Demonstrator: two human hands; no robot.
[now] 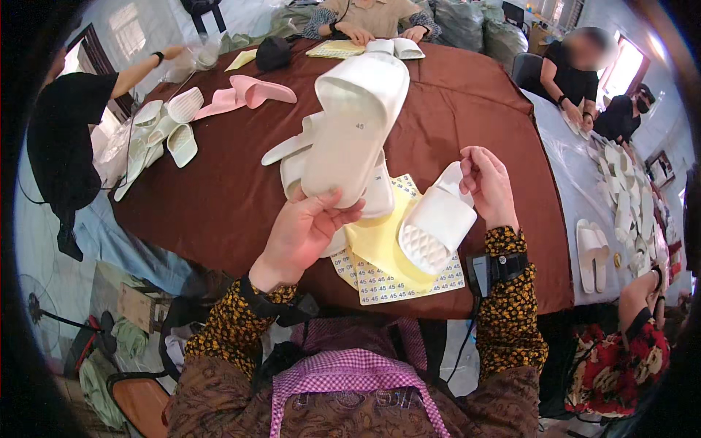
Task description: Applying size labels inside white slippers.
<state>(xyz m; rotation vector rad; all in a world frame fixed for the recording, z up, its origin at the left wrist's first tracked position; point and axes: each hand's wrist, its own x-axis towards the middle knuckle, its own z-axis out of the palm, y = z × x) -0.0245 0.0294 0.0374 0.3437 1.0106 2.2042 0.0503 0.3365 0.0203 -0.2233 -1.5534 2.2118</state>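
Observation:
My left hand (303, 230) grips the heel of a cream slide slipper (354, 124), lifted sole-up above the brown table (226, 197). My right hand (488, 184) holds a second cream slipper (437, 226) by its strap end, its quilted sole toward me, over yellow and white sticker sheets (387, 274) at the table's near edge. More cream slippers (292, 157) lie under the raised one.
Pink slippers (248, 95) and a cluster of cream ones (164, 128) lie at the far left, near a person in black. Other people sit at the far side and right. A second table (591, 197) on the right carries several slippers.

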